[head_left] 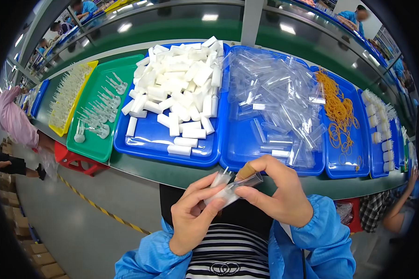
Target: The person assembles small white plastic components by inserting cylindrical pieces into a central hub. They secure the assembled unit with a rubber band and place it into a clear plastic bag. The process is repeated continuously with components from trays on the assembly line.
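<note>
The left hand [194,215] and right hand [275,191] meet just below the bench edge, over a striped shirt; both are closed on one clear tube [235,187], which lies tilted between them, its upper end to the right. The left thumb and fingers are clamped round the tube's lower end, where a white piece [220,179] shows at the fingertips; the right thumb and forefinger pinch the upper end, and one finger wears a tan cot [247,169]. One tube is in hand; whether the white piece sits inside it or beside it I cannot tell.

On the green bench [172,173] stand trays side by side; six can be counted for sure, and more run off at the right rim, too bent to count. From the left: one small blue tray [40,95] at the far edge; one yellow tray [91,66] with rows of pale small parts, too many to count; one green tray [97,149] with white fork-like pieces [100,114], a couple of dozen at a guess; one blue tray [151,142] heaped with white blocks [179,83], several dozen; a second blue tray [239,153], directly above the hands, piled with clear tubes [279,97] beyond counting; a third blue tray [342,167] holding a tangle of orange rubber bands [337,109].

Further right lie white bundled pieces [377,123] in a column. One person in pink [14,118] sits at the left; another's arm [400,211] shows at the right.
</note>
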